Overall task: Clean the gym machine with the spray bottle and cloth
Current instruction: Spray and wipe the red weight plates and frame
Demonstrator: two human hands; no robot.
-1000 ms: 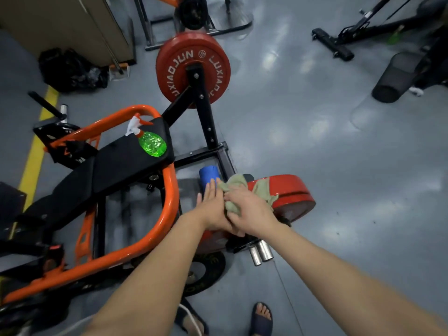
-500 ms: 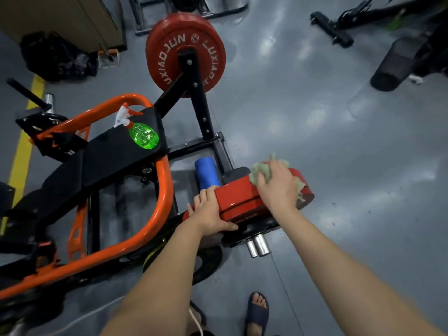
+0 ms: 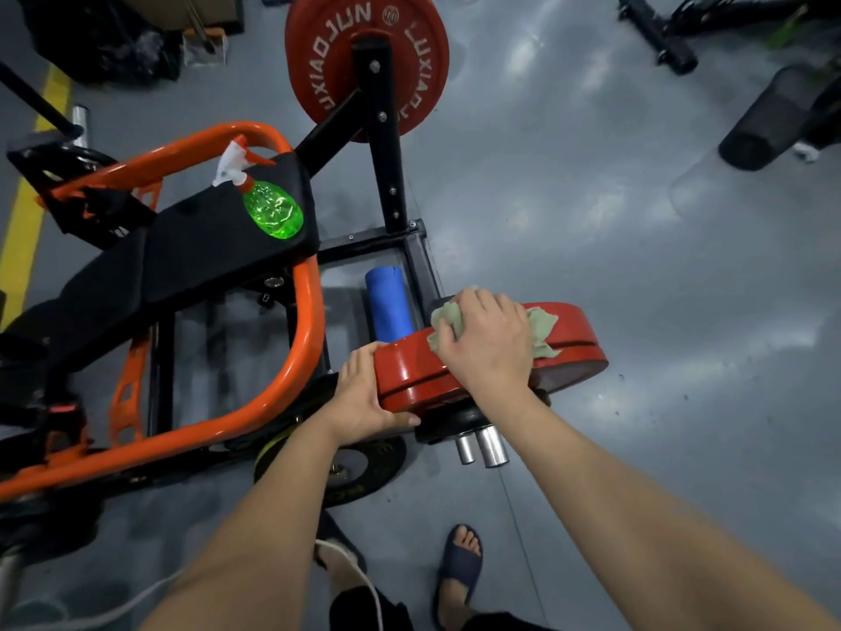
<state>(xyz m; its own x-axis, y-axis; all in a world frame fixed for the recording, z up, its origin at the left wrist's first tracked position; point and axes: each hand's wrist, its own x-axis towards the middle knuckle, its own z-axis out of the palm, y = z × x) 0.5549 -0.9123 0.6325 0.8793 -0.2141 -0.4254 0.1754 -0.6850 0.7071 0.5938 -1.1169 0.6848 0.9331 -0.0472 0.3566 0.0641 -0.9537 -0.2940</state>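
One green see-through spray bottle (image 3: 273, 211) rests on the gym machine's black pad (image 3: 205, 252). One soft, pale green cloth (image 3: 541, 330) sits scrunched on the near red plate (image 3: 409, 371), which is round and shiny. The right hand (image 3: 487, 343) presses the cloth down, fingers curled over it. The left hand (image 3: 364, 393) grips the plate's edge, fingers bent round it. A second red plate (image 3: 409, 38) stands farther off.

Right hand (image 3: 489, 343) presses pale green cloth (image 3: 541, 332) on red round weight plate (image 3: 578, 346); left hand (image 3: 364, 398) grips plate's near edge. Green plastic spray bottle (image 3: 268, 204) lies at black padded bench (image 3: 195, 252) far corner.
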